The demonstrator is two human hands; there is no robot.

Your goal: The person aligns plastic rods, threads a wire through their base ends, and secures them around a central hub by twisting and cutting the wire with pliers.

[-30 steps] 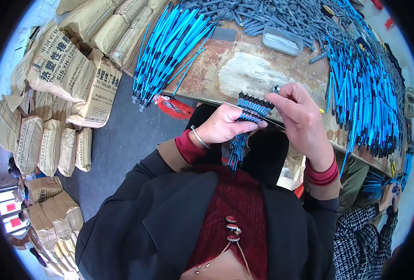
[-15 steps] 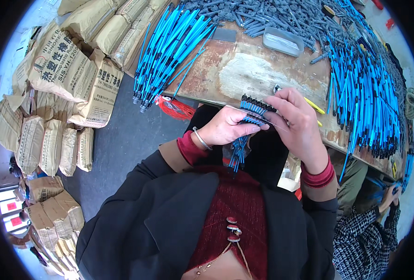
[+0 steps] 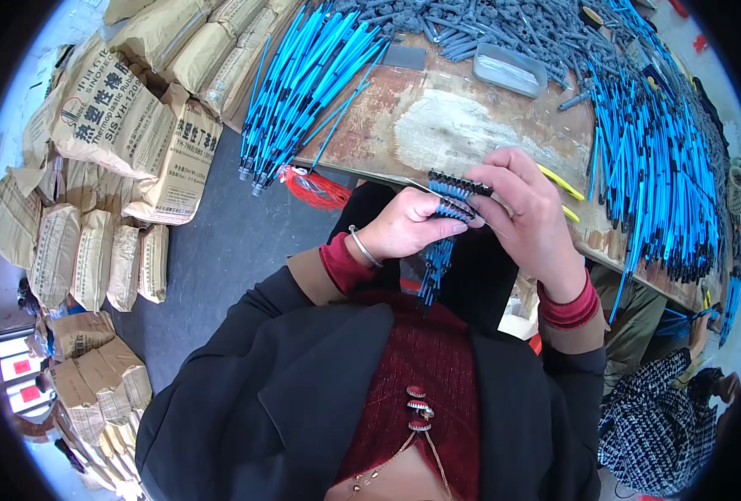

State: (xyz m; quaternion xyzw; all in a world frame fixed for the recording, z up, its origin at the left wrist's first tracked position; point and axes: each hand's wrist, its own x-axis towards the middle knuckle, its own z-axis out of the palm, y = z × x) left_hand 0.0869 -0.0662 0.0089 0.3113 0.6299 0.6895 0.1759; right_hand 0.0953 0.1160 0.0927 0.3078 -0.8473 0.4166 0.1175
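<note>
Centrally, the left hand (image 3: 404, 224) grips a blue-and-black rod bundle (image 3: 450, 185) before the counter (image 3: 362, 134); the right hand (image 3: 527, 217) pinches its right edge, apparently aligning it, which calls for steady support.

Can pass over the pale worn patch (image 3: 441, 125) of the brown wooden tabletop (image 3: 366, 138). Meets at left a fanned bundle of thin blue-and-black rods (image 3: 316, 83), at right a broad heap of blue-and-black rods (image 3: 663, 175), along the far side piled grey plastic parts (image 3: 512, 29) and 1 translucent rectangular tray (image 3: 508, 73). Is cramped beside the bare right hand (image 3: 527, 204) by 2 curved yellow strips (image 3: 564, 183).
</note>
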